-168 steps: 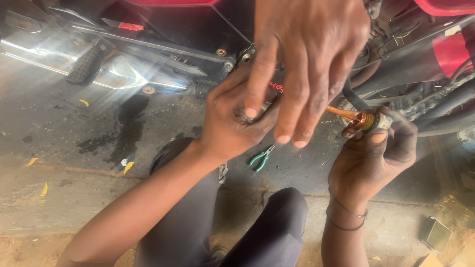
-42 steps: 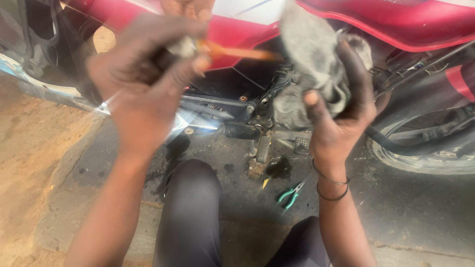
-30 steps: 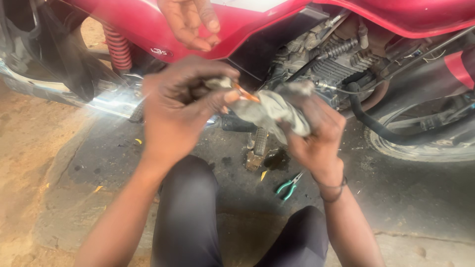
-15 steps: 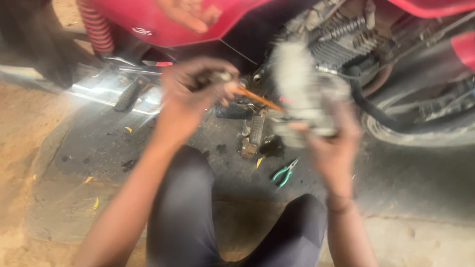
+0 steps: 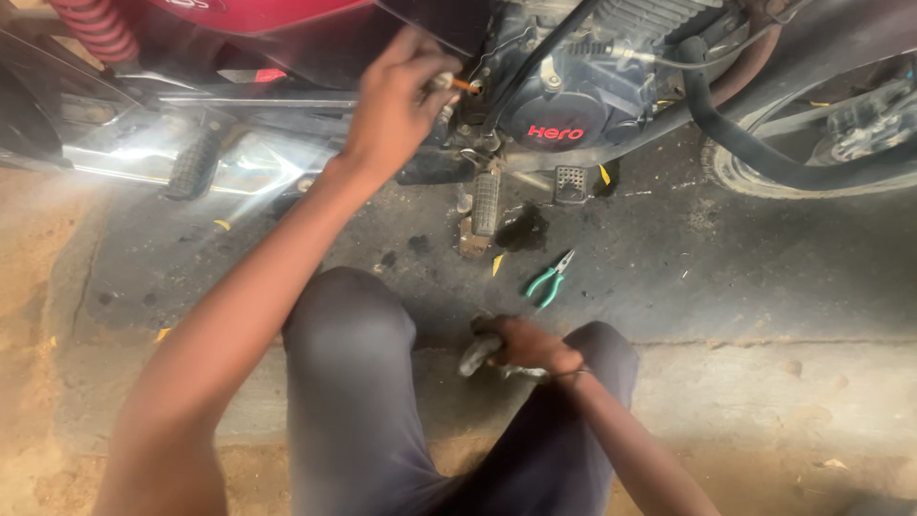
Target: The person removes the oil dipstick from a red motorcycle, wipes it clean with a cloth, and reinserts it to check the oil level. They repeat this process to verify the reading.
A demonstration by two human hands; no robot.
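My left hand (image 5: 394, 103) reaches up to the red motorcycle's black engine (image 5: 583, 91) and pinches a small part with an orange tip (image 5: 458, 84) against the engine's left side. My right hand (image 5: 523, 346) is down on the ground between my knees, closed on a grey rag (image 5: 475, 355). Both legs in dark trousers frame the lower middle of the view.
Green-handled pliers (image 5: 547, 282) lie on the dark concrete below the engine. A footpeg (image 5: 485, 203), a chrome exhaust (image 5: 181, 158) and a black tyre (image 5: 793, 172) are close by. Sandy ground lies at the left and front.
My left hand has gone up to the engine with the orange-tipped part. My right hand has dropped from chest height to the ground with the rag. The other person's hand has left the view.
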